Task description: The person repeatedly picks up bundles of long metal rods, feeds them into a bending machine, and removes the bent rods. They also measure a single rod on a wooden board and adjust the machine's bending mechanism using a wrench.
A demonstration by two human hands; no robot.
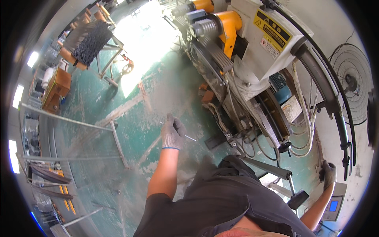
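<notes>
My left hand [173, 132], in a knitted work glove with a blue cuff edge, is closed around a thin metal rod [190, 138] whose ends stick out on both sides of the fist. It is held out over the green floor. My right hand [329, 173], gloved too, reaches far out to the right beside the wall, above a control box [334, 206] with a small lit screen. Its fingers are bent and partly dark; whether they hold something cannot be told.
A large machine [254, 59] with orange arms, hoses and a blue motor [279, 89] stands ahead to the right. A wall-side fan [351, 83] is beyond it. Left are a metal frame [118, 142], a rack with dark strips [91, 41] and cardboard boxes [60, 83].
</notes>
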